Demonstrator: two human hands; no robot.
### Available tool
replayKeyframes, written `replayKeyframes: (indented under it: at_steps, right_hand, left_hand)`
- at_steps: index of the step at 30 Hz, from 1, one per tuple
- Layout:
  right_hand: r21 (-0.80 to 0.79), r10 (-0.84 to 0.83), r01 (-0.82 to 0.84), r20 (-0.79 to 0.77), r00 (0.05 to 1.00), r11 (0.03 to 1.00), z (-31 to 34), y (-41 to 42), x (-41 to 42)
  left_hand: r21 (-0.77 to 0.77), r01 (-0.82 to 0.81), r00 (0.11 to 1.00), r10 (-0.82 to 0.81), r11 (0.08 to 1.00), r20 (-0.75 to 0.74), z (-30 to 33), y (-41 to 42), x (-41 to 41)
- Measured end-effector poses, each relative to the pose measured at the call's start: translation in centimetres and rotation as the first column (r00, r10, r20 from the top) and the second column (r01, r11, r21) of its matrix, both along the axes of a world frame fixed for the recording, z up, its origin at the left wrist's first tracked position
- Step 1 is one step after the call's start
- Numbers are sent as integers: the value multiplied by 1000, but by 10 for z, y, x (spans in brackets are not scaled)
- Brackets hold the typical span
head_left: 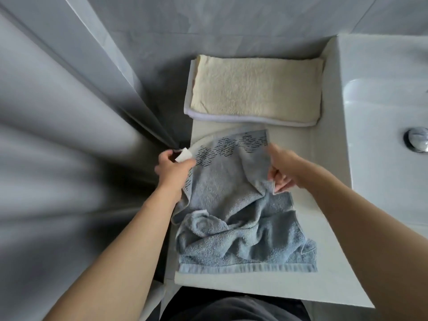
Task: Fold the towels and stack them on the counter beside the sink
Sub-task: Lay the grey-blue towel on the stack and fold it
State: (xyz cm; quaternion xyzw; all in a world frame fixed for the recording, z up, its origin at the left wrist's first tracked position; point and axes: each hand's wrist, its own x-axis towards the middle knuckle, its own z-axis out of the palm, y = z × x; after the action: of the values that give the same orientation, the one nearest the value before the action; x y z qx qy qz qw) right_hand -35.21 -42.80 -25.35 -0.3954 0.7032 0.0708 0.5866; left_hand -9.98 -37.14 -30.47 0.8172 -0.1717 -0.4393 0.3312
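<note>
A blue-grey towel point(240, 218) with a dark dashed band lies crumpled on the white counter point(324, 251). My left hand point(172, 169) grips its upper left corner, where a white label sticks out. My right hand point(281, 170) pinches the towel's upper right edge, and the cloth between the two hands is lifted and stretched. The towel's lower part lies bunched on the counter with its hem along the front. Behind it a folded cream towel point(254, 89) rests on a folded white one point(252, 118) against the wall.
The white sink point(382, 112) with a chrome drain point(418, 139) adjoins the counter on the right. Grey wall tiles stand behind. A grey panel and floor fall away to the left of the counter's edge. Dark clothing shows at the bottom.
</note>
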Motion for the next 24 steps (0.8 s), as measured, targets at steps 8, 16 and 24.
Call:
replayKeyframes:
  at_steps: [8,16,24]
  right_hand:
    - [-386,-155,80,-168,974,919,-46,-33,21]
    - [-447,-234,219,22,972,867,-58,-27,39]
    - [-805,-510,466,245,825,367,15,-57,-8]
  left_hand:
    - [-25,-69,998,69,997,3,-4,-5,0]
    - [-344,374,921,-388,861,29,50,-12,-7]
    - [-440,33,981,-114,897,-159,82,-107,27]
